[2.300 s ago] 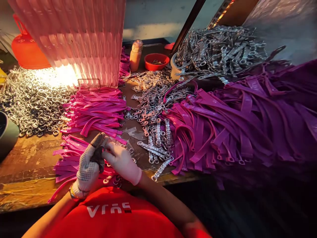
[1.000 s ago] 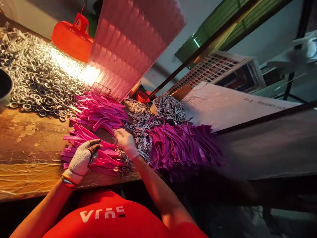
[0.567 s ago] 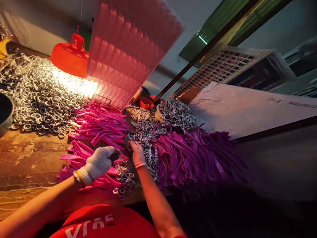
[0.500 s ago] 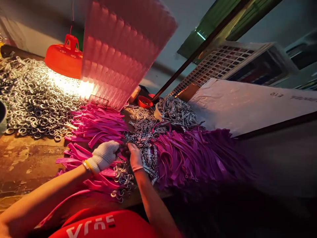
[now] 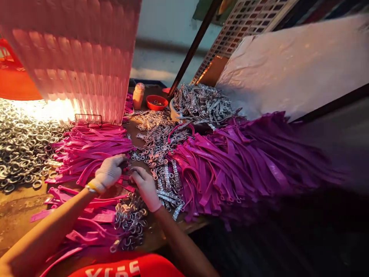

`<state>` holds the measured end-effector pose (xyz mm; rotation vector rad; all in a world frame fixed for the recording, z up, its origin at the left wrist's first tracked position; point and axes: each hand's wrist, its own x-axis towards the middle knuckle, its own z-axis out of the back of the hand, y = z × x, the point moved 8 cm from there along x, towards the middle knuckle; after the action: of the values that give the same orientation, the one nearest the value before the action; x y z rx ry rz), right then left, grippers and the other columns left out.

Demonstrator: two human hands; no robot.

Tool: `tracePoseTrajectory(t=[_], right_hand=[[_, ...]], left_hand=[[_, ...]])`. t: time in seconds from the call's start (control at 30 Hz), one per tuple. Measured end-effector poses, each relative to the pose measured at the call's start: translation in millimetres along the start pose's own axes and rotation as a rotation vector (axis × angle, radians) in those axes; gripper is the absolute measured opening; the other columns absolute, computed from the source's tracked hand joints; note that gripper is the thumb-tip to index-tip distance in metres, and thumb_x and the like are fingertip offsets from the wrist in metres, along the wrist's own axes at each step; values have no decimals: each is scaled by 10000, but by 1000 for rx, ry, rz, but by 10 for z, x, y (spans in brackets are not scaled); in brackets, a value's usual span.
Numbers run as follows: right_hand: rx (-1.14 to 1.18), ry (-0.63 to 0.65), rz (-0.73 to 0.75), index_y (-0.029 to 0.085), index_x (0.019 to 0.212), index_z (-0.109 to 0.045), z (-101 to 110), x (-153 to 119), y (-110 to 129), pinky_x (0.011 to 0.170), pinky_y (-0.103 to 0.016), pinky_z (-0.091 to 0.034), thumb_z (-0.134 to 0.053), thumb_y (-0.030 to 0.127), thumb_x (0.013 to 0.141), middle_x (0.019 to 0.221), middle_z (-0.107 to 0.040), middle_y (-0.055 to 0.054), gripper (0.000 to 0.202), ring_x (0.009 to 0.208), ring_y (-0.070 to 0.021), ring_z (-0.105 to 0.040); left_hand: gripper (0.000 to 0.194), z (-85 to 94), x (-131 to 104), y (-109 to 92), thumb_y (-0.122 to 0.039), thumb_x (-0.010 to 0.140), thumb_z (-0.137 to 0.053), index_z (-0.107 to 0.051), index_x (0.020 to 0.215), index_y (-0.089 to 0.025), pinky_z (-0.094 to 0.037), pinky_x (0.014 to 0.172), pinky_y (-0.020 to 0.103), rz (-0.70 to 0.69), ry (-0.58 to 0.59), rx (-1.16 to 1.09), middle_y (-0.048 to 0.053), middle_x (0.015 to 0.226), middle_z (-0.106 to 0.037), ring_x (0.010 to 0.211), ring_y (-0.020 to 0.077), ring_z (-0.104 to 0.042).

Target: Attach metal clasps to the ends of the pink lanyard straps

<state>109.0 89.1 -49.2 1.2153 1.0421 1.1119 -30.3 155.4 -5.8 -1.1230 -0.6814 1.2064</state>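
Observation:
My left hand point(image 5: 110, 172), in a pale knit glove, is closed with its fingertips curled inward over the bench. Facing it, a small gap away, my right hand point(image 5: 146, 189), also gloved, has thumb and fingers pinched together. What either hand grips is too small and dark to make out. Beneath and behind the left hand lie bright pink straps point(image 5: 92, 144). Nearer my body, straps with metal rings point(image 5: 131, 221) at their ends are heaped. Beside the right hand sit silvery metal links point(image 5: 168, 175) and a thick pile of purple straps point(image 5: 230, 165).
Loose metal rings point(image 5: 21, 150) cover the left side under an orange lamp point(image 5: 17, 82). A translucent corrugated panel point(image 5: 86, 65) hangs ahead. Farther back stand a bottle point(image 5: 138, 96), an orange bowl point(image 5: 157, 103) and a tub point(image 5: 174, 111) heaped with metal pieces.
The view has swung right and closer, so the bench contents sit farther left. Both hands stay close together, with a slightly wider gap between their fingertips.

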Motion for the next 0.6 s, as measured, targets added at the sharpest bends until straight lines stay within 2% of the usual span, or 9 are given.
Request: tracePoseTrajectory(t=[0.07,0.17,0.3,0.43,0.5,0.6], right_hand=[[-80,87,119,209,1122,-711,-82,-68,243,870,-298,-508,-555,345,936,1003,-742,-29,279,924,-185,-656],[-283,229,332,219,1166,-685,-290,-229,586,925,-294,-477,-510,265,986,1087,-747,-46,255,1007,-184,-663],[-707,413,513,202,1055,-673,-594,-489,793,775,-307,-430,-465,197,1001,894,-727,-49,215,847,-190,-642],[-1108,421,691,159,975,-618,-699,-700,853,642,-361,-307,-444,156,964,783,-635,-78,174,706,-220,-549],[-1186,441,751,154,977,-593,-722,-769,818,618,-364,-268,-428,153,967,769,-606,-79,165,685,-222,-525],[-1202,447,758,162,975,-579,-710,-805,725,616,-366,-263,-443,169,969,772,-599,-70,136,684,-222,-522]], left_hand=[[206,110,-294,96,-341,818,-669,-718,915,-167,-368,454,216,65,74,-107,19,596,-620,445,125,-487],[337,200,-746,256,-503,848,-651,-607,760,-180,-269,373,188,207,90,-353,-38,473,-484,364,79,-344],[453,179,-1155,349,-610,880,-567,-525,685,-203,-200,317,187,330,61,-409,-57,441,-420,327,69,-267],[322,199,-1277,333,-434,898,-595,-540,685,-199,-252,348,186,285,33,-233,-45,495,-466,370,80,-336],[184,205,-1269,329,-309,838,-654,-588,710,-194,-314,398,184,215,37,-147,-35,547,-514,430,92,-397],[40,181,-1242,340,-187,732,-703,-667,718,-194,-440,553,209,85,55,-8,8,653,-620,602,147,-538]])
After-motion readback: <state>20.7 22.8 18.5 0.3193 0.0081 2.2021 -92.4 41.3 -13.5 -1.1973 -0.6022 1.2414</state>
